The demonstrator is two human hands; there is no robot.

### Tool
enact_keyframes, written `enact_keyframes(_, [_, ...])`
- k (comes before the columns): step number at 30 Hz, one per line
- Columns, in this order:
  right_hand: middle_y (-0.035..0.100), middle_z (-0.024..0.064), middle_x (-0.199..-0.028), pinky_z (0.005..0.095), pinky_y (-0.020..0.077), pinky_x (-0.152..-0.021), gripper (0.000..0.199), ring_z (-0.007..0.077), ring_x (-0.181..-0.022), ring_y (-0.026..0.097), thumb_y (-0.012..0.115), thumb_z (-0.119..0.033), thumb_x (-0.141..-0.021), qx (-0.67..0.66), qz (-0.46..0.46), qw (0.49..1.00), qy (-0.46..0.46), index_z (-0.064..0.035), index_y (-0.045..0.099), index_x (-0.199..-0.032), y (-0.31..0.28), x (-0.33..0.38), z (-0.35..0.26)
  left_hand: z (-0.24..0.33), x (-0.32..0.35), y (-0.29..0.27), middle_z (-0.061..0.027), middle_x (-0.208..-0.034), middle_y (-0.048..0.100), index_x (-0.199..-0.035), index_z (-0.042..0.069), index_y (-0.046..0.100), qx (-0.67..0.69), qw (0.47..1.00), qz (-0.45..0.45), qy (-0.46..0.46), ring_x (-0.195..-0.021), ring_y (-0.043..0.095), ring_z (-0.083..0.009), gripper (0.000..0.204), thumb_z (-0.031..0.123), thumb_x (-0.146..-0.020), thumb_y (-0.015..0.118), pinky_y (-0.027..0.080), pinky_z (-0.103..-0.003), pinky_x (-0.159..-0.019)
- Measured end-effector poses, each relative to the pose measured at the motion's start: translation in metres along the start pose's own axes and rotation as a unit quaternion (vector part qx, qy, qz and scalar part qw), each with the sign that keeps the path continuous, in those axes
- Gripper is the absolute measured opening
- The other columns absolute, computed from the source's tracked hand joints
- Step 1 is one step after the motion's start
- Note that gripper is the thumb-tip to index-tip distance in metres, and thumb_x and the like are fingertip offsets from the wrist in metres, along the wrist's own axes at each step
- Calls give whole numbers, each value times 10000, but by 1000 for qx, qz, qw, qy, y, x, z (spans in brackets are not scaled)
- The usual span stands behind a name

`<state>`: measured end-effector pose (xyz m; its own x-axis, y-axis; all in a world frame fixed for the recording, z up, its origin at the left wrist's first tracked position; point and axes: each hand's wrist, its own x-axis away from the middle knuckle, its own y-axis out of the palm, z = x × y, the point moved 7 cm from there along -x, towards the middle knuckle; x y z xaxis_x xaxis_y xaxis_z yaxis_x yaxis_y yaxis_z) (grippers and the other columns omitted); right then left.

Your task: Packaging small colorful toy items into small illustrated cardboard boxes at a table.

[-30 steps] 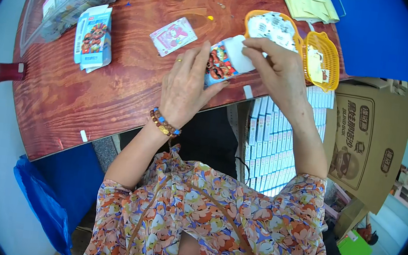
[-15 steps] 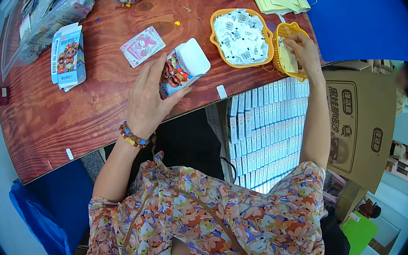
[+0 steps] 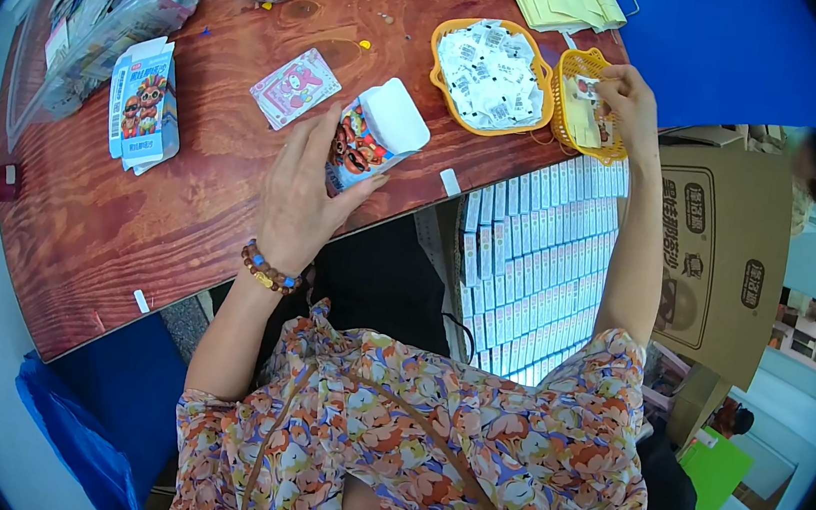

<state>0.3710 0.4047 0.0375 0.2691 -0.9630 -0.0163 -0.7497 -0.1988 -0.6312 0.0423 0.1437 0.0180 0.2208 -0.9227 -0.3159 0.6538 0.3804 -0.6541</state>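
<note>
My left hand [image 3: 298, 180] is wrapped around a small carton [image 3: 365, 144] with cartoon figures on its side. The carton's white flap stands open at the top. At the far right of the table, my right hand [image 3: 632, 109] is over a small yellow basket [image 3: 557, 111] with its fingers pinched together. A small pale thing shows at the fingertips, too little of it visible to name. Yellow paper pieces [image 3: 579, 113] lie in that basket. Beside it, a larger yellow basket [image 3: 436, 69] is full of white sachets [image 3: 494, 73].
Pink cartoon cards [image 3: 295, 90] and a blue carton [image 3: 146, 107] lie on the red-brown table [image 3: 204, 191]. Clear bins [image 3: 165, 21] stand at the far left. Rows of small boxes [image 3: 532, 269] fill a large cardboard box [image 3: 719, 260] at the right. Yellow papers [image 3: 562, 1] lie behind.
My right hand has moved slightly right over the small basket, and a pale thing now shows at its fingertips. My left hand keeps its hold on the carton. The whole view has shifted a little.
</note>
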Motion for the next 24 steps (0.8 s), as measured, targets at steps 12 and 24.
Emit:
enact_keyframes(12, [682,22,-796,288,486,-551,281,157,-623,650,665,-59,-879,187,-83,918,-339,-105,638,-1155,137,102,-202,7,9,-1,-157,-1153,594,-1364,16,502,-63,995,44,57,-1010,621,-325,778,295,-723,844,554,-410,-779])
enact_keyframes(24, [718,117,-1059,265,562,-716,237,178,-801,699,639,-49,-936,24,-91,953,-288,-16,670,-1169,148,110,-212,-18,17,-17,-185,-1188,586,-1374,-16,474,17,996,85,-11,-1026,629,-353,770,275,-757,831,546,-438,-807])
